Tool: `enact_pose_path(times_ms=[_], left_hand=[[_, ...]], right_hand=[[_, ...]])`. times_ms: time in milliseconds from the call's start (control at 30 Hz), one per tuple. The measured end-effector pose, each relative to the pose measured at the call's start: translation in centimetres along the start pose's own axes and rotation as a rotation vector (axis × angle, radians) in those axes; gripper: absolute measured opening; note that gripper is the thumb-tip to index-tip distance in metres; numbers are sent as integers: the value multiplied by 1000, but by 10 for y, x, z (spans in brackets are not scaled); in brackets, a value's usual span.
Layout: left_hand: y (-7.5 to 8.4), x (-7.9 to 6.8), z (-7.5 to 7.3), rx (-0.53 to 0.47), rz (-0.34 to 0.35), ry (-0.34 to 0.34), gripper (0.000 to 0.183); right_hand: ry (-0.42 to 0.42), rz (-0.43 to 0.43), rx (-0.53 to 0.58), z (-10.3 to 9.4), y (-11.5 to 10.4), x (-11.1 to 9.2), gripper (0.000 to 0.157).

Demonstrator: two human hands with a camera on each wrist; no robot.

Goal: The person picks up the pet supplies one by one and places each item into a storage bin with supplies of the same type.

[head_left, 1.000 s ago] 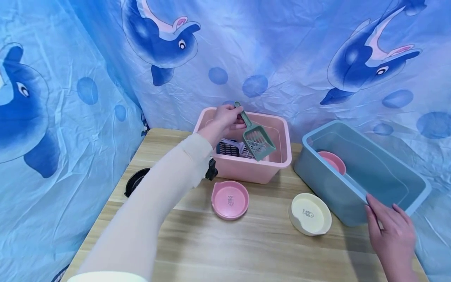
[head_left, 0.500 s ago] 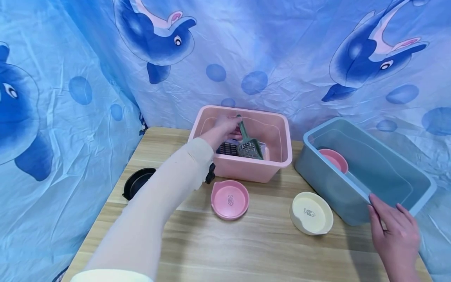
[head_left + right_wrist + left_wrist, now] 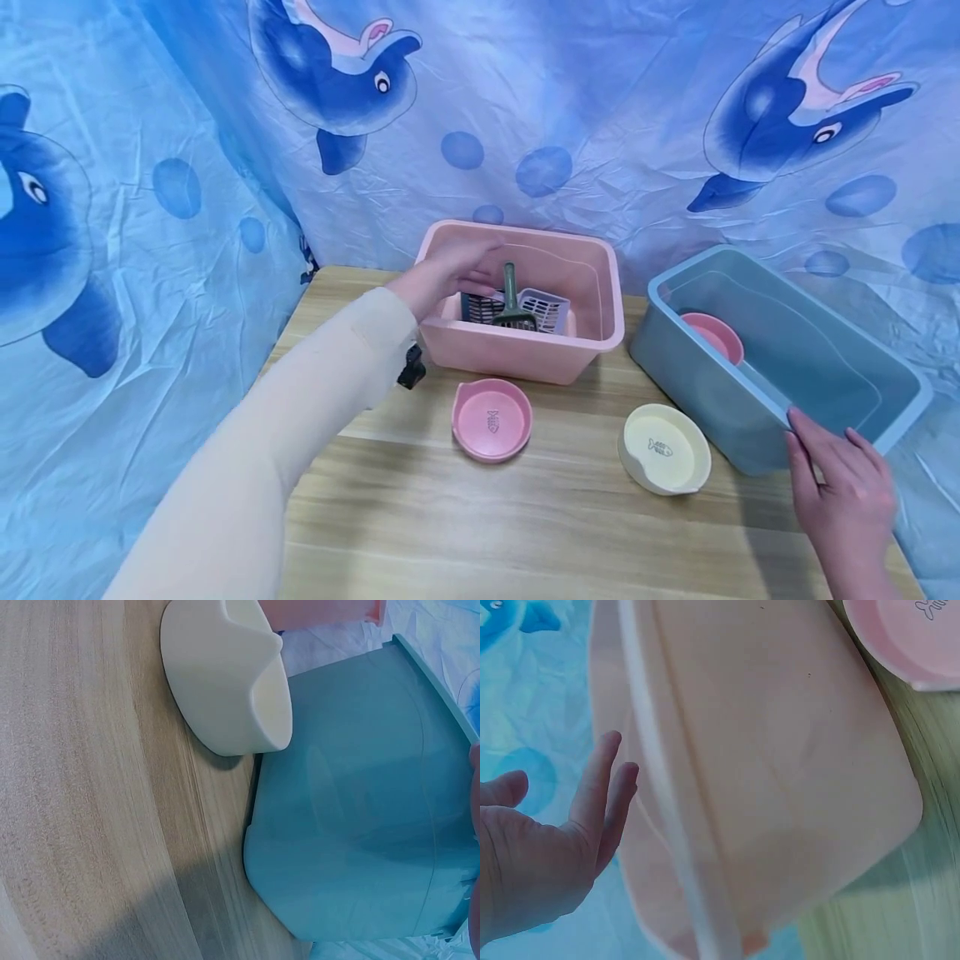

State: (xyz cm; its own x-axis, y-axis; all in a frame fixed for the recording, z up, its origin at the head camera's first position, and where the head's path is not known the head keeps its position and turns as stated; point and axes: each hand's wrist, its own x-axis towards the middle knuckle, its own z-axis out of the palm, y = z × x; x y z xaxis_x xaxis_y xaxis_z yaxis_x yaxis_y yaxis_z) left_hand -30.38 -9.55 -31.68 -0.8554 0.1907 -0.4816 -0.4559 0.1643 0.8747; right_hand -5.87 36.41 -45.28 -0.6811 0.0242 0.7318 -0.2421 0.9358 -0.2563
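Note:
My left hand is over the left part of the pink bin, fingers extended and holding nothing; the left wrist view shows its fingers spread beside the bin's rim. A green slotted litter scoop lies inside that bin, handle upward, on top of a pale lilac scoop and a dark blue scoop. At the right, my right hand grips the near rim of the blue bin, thumb on the outer side. Inside the blue bin sits a pink bowl.
Another pink bowl with a fishbone print stands in front of the pink bin. A cream bowl stands close to the blue bin on the wooden table. A blue dolphin-print cloth hangs behind.
My left hand lowered the green scoop into the pink bin, let go of it and drew back left. The sleeve now covers the black bowl. My right hand stays on the blue bin.

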Motion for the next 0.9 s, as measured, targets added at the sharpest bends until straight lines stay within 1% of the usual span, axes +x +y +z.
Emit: enact_pose_path(times_ms=[33, 100, 167, 267, 367, 467, 600, 767, 900], left_hand=[[1, -4, -3, -1, 8, -7, 62], [2, -15, -8, 11, 38, 2, 63], [3, -26, -16, 49, 73, 9, 65], [4, -47, -29, 121, 113, 22, 69], [2, -66, -42, 174, 122, 13, 74], [0, -81, -53, 218, 124, 11, 75], [-4, -91, -64, 236, 130, 6, 71], [-7, -97, -72, 257, 143, -8, 69], [-10, -105, -77, 292, 159, 11, 70]], right_hand=[[-9, 0, -3, -1, 0, 0, 51], [-19, -3, -8, -2, -1, 0, 49], [-40, -1, -14, -3, -1, 0, 50], [-42, 3, -11, -4, -2, 0, 51], [-32, 4, -9, -4, -3, 0, 51], [-13, -2, -8, -3, -3, 0, 51], [-3, 4, -8, -3, -3, 0, 55], [3, 7, -10, -1, -1, -1, 55], [-7, 5, -16, -2, -2, -2, 55]])
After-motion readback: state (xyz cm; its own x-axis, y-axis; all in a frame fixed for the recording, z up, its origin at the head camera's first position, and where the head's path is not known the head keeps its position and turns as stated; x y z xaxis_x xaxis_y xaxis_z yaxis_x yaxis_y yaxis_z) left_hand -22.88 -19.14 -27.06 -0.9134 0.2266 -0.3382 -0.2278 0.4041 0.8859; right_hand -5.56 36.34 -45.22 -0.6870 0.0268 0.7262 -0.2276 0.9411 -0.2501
